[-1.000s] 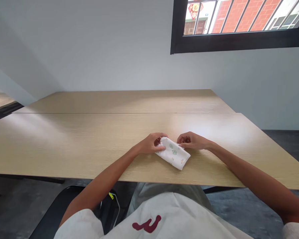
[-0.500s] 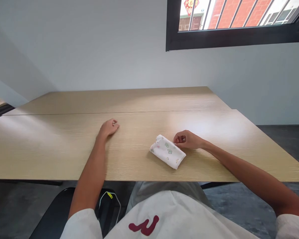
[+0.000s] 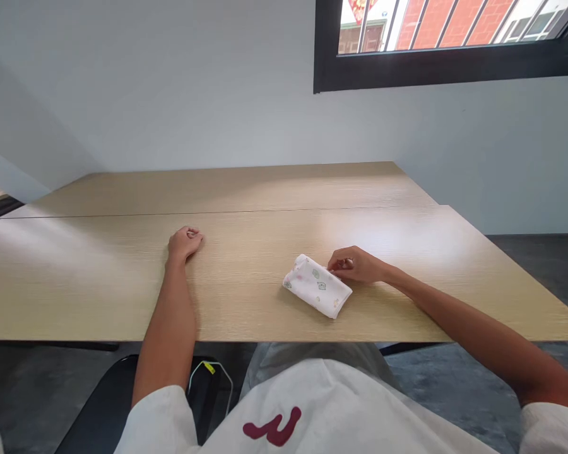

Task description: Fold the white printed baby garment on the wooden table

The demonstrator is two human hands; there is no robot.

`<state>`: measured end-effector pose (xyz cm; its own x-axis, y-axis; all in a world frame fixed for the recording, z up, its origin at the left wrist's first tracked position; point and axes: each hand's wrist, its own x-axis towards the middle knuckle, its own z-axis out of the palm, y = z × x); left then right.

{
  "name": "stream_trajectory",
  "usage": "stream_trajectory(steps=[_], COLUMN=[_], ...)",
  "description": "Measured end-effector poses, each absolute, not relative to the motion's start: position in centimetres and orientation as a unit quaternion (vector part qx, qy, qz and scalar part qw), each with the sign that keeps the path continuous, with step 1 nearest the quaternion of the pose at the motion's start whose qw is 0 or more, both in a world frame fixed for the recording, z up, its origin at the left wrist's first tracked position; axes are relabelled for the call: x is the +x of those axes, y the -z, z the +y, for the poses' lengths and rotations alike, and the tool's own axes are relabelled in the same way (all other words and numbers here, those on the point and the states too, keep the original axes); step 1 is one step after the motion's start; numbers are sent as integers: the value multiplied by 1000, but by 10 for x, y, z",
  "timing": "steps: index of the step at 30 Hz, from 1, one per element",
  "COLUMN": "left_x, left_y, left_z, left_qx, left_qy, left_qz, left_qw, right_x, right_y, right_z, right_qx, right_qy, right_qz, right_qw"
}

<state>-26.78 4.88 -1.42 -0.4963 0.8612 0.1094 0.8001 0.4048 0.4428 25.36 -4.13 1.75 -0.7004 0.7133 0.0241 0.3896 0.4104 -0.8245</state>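
Observation:
A folded white cloth (image 3: 317, 287) printed with small green, pink and yellow figures lies at a slant on the table, right of centre and close to the front edge. At its upper right edge is my right hand (image 3: 355, 263), fingers curled and thumb and fingertips pinched on the fabric. The far side of the pinch is partly hidden by the hand itself. My left hand (image 3: 185, 242) rests on the tabletop well to the left of the cloth, fingers curled in a loose fist with nothing visible in it.
The light wooden table (image 3: 246, 252) has a seam running across it. Behind it stands a pale wall (image 3: 194, 94) with a dark-framed window (image 3: 388, 69) at upper right. Below the front edge, a black chair (image 3: 104, 403) carries a white cable (image 3: 230, 378) with a yellow tag.
My left hand has slid left across the table, away from the cloth, and its fingers are curled tighter. My right hand and the cloth have stayed nearly in place.

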Motion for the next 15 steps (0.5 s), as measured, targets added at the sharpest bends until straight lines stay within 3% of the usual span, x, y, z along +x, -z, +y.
stream_trajectory(steps=[10, 15], left_x=[-264, -263], left_y=[15, 14], left_z=[45, 43], left_qx=[496, 498], left_qy=[-243, -241], left_qz=[831, 831], left_qw=[67, 67], right_x=[235, 212], right_y=[-28, -31], right_z=[-39, -22], right_qx=[-275, -236], right_qy=[-419, -406], right_qz=[-858, -883], right_qw=[111, 16])
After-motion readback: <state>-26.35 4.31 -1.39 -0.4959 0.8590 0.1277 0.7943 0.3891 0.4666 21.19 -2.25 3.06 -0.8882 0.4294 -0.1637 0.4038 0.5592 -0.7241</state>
